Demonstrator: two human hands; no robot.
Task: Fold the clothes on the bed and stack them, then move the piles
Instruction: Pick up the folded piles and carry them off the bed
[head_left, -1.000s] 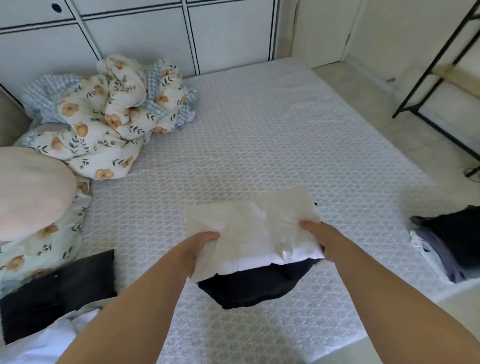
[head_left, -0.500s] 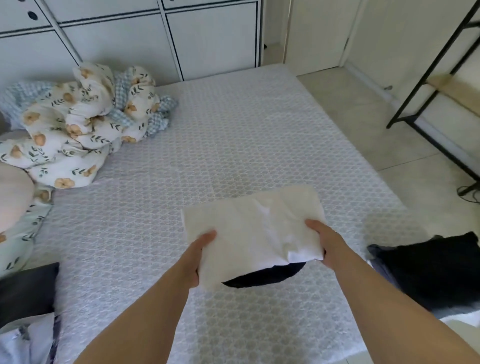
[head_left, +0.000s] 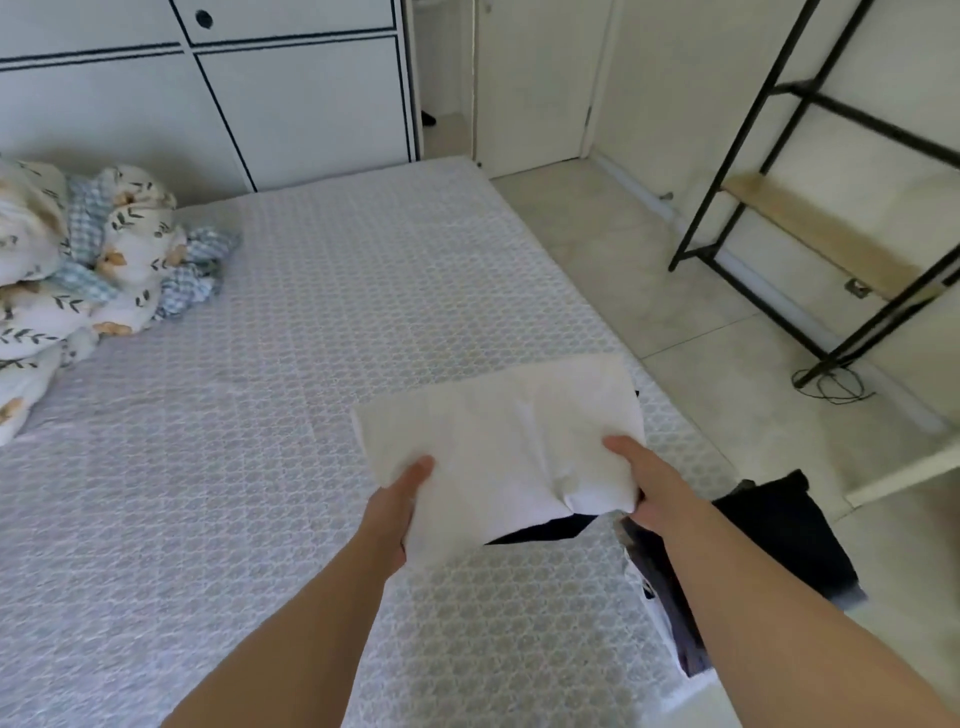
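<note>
Readable text: none on anything in view.
Folded clothes (head_left: 498, 457), centre of the frame: plain white cloth over dark cloth, no label or print showing.
Wardrobe doors (head_left: 291, 104), top of the frame: no lettering.
Bedding (head_left: 78, 270), left edge of the frame: flower and check pattern only.

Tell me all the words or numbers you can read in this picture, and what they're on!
There are none to read. The white folded garment held by the left hand and right hand is plain. The dark pile at the bed's edge shows a small white mark, too small and blurred to read. The flowered quilt has only patterns.
</note>
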